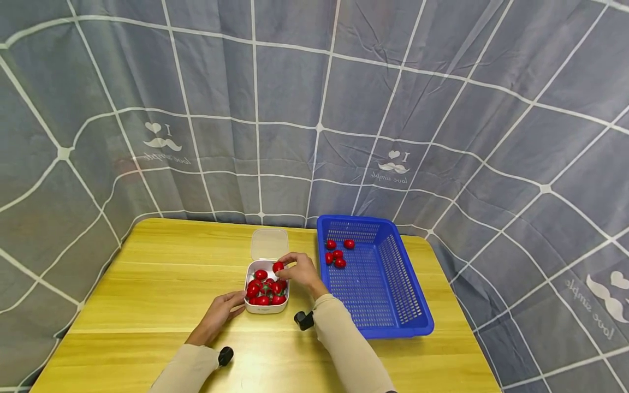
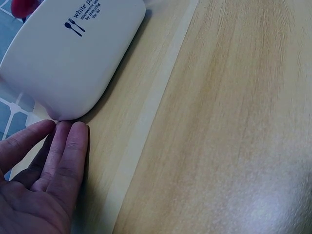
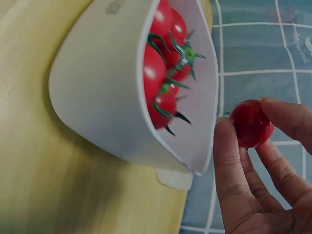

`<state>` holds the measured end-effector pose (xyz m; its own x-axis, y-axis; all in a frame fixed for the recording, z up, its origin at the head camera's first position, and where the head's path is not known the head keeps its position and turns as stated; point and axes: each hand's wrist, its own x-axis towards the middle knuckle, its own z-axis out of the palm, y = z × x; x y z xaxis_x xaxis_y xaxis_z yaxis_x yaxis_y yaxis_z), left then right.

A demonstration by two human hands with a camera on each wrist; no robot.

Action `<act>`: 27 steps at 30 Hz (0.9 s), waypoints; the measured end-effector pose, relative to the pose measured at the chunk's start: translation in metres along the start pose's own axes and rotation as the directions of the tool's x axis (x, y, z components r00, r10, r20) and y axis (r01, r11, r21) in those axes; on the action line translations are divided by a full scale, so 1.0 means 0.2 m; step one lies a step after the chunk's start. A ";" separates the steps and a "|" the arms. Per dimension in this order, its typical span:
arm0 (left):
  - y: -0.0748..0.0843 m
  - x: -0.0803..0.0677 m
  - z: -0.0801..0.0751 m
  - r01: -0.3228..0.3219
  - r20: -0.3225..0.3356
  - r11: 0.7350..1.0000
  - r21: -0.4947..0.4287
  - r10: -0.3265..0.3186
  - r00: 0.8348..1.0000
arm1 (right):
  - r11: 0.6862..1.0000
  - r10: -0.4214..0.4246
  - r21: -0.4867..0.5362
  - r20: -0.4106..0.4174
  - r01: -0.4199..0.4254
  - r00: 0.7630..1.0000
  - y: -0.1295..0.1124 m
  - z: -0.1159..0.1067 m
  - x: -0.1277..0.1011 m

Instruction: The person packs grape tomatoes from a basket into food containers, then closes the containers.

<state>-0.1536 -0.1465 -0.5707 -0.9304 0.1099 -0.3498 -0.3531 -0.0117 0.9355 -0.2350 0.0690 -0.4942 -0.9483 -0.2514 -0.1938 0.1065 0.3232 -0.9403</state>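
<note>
**Operator:** Pinched between my right hand's [image 1: 301, 271] thumb and fingertips was one cherry tomato [image 3: 251, 123], lifted just above the white container's [image 1: 266, 309] far rim. My left hand [image 1: 223, 311] lay with straight fingers touching that container's near corner, gripping nothing, I judged to keep it from sliding.

**Listener:** What surrounded it, biggest first?

**Operator:** A wooden table [image 1: 147, 284], backed by a grey curtain [image 1: 314, 98]. Then a blue basket [image 1: 393, 305] just right of the container, holding five loose tomatoes [image 1: 337, 254] at its far end, with much bare floor. A clear lid [image 1: 268, 243] lay touching the container's far side. The container was heaped with tomatoes [image 1: 265, 288].
</note>
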 end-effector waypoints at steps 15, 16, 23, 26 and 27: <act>0.01 0.00 0.00 -0.001 0.006 1.000 -0.005 0.001 1.000 | 0.999 0.000 0.040 -0.074 0.003 0.997 0.04 0.06 0.00; 0.01 0.00 0.00 0.000 0.008 1.000 -0.006 0.000 1.000 | 0.999 -0.001 0.035 -0.079 0.004 0.997 0.04 0.05 0.00; 0.01 0.00 0.00 -0.001 -0.001 1.000 -0.012 0.001 1.000 | 0.996 -0.027 0.078 -0.092 0.034 0.995 0.03 -0.02 0.01; 0.01 0.00 0.00 -0.001 0.000 1.000 -0.012 0.001 1.000 | 0.987 -0.039 0.149 -0.096 0.053 0.995 0.00 -0.08 0.01; 0.01 0.00 0.00 0.000 0.002 1.000 -0.012 0.000 1.000 | 0.985 -0.035 0.167 -0.100 0.051 0.994 -0.01 -0.10 0.01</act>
<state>-0.1538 -0.1462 -0.5688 -0.9303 0.1117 -0.3493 -0.3539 -0.0237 0.9350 -0.2433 0.0863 -0.4877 -0.9766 -0.1698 -0.1318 0.1061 0.1525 -0.9826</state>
